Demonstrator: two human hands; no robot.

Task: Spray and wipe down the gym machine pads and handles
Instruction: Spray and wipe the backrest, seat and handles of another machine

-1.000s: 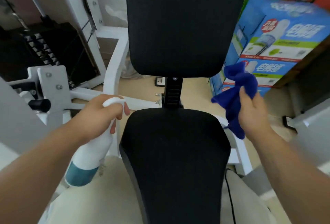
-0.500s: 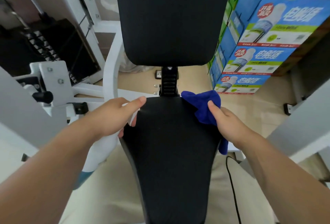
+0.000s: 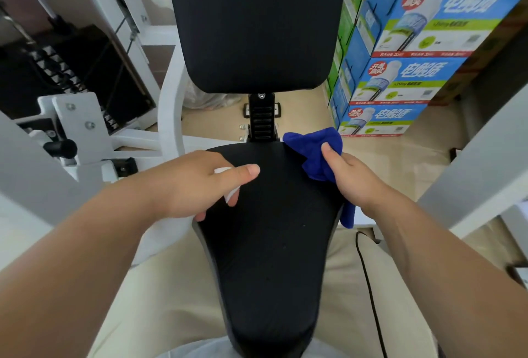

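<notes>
Bottle (image 3: pixel 223 170), gripped in the left hand (image 3: pixel 194 183), could spray the right hand (image 3: pixel 354 177) gripping the cloth (image 3: pixel 311 152) just beside it, not the seat (image 3: pixel 271 243).

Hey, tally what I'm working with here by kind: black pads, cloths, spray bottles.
Pads: 2, seat pad and back pad.
Cloths: 1, blue cloth in the right hand.
Bottles: 1, spray bottle, mostly hidden in the left hand.
Total: 4.
</notes>
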